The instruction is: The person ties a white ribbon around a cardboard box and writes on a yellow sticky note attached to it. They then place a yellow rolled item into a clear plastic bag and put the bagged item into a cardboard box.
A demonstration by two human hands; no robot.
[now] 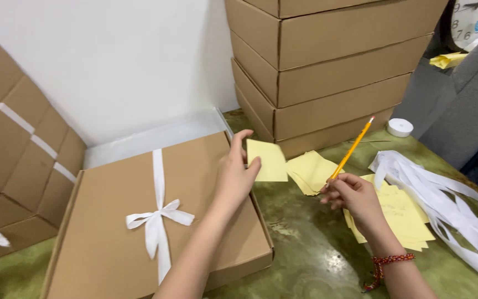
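The left hand (236, 174) pinched a yellow paper slip (269, 160) between thumb and fingers, holding it just above the right edge of a flat cardboard box (106, 232) tied with a white ribbon bow (157, 217). The right hand (351, 194) was closed around a yellow pencil (353, 147), its point tilted up and away, over a pile of yellow slips (402, 218) near the table's right edge. A second loose heap of slips (309, 171) lay between the hands. The table (305, 260) had a mottled green top and stood against a white wall (112, 61). At the back edge rose a stack of cardboard boxes (327, 66), with a roll of white tape (400, 127) beside it. White ribbon strips (443, 199) trailed over the right edge. More ribboned boxes (17, 149) leaned at the left.
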